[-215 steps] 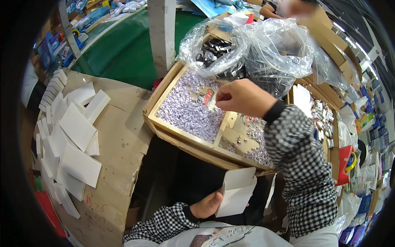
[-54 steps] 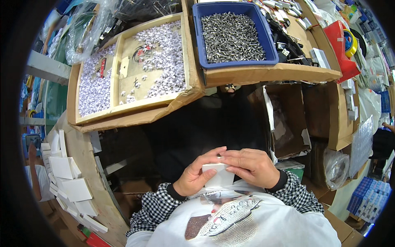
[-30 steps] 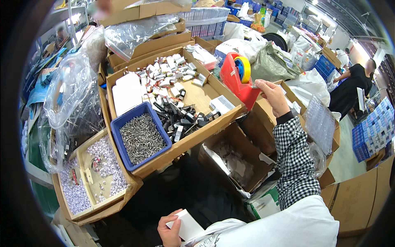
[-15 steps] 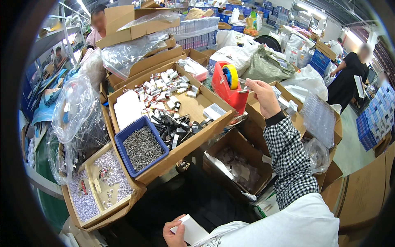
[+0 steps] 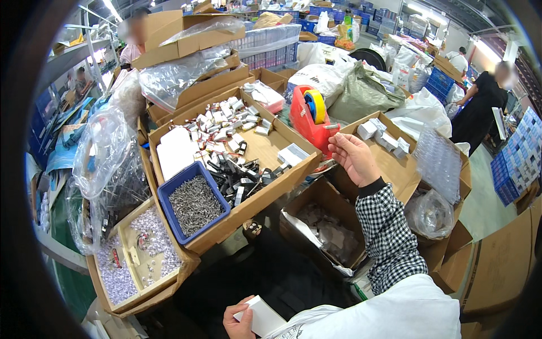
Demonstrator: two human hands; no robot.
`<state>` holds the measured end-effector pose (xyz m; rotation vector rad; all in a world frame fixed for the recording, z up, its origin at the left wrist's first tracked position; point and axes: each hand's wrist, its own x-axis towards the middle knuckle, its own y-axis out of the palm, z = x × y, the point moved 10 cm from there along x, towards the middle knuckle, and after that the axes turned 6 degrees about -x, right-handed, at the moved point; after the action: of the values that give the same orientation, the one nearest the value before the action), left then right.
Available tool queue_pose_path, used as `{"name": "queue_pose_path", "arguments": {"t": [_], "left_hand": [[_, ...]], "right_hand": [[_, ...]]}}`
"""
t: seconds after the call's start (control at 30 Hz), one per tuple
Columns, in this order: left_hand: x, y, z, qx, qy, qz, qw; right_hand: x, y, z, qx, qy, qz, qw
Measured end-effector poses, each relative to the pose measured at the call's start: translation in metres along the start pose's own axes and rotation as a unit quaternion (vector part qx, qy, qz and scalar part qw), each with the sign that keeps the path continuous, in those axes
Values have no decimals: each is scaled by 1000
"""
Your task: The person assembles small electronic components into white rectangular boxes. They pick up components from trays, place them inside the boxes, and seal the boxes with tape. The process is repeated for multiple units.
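**A:** Your right hand (image 5: 353, 158) is now pulling back from the red tape dispenser (image 5: 312, 121). Half a second ago your fingers were up on its top edge, by the yellow roll; now the hand sits lower and nearer to you, just in front of the dispenser's base.

**B:** Do I have tape in it?

**A:** I cannot tell. Your thumb and forefinger are drawn close together as if pinching something thin, and the other fingers are loosely curled, but no strip shows clearly between the tips. If tape is there, it is too fine to make out.

**B:** And the box?

**A:** The small white box (image 5: 259, 315) has not moved. Your left hand (image 5: 237, 322) holds it low in front of your body, with the fingers wrapped under it and the thumb on its near edge. It is well apart from your right hand.

**B:** So what does that mean for me?

**A:** My judgement is that the reach to the dispenser is finished and the hand is coming back toward the box, so closing it with tape looks like the step in hand. The blue bin of screws (image 5: 193, 204) and the cardboard tray of small parts (image 5: 265, 152) lie untouched between your hands.
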<state>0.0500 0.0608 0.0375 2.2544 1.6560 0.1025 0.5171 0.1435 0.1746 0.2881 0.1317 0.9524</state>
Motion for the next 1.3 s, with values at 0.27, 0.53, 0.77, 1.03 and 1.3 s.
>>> {"name": "queue_pose_path", "arguments": {"t": [0.27, 0.53, 0.77, 1.03, 1.3], "left_hand": [[1, 1, -2, 12, 4, -15, 1000], [0, 14, 15, -8, -46, 30, 998], [7, -1, 27, -25, -29, 25, 999], [-7, -2, -2, 105, -9, -3, 994], [-20, -2, -34, 152, 63, -39, 986]], "right_hand": [[2, -2, -3, 51, -7, -17, 999], [15, 2, -38, 89, -33, 16, 995], [-33, 9, -68, 65, 26, 33, 997], [-198, 144, -144, -64, 292, 217, 929], [-284, 180, -184, 68, 392, 245, 884]]}}
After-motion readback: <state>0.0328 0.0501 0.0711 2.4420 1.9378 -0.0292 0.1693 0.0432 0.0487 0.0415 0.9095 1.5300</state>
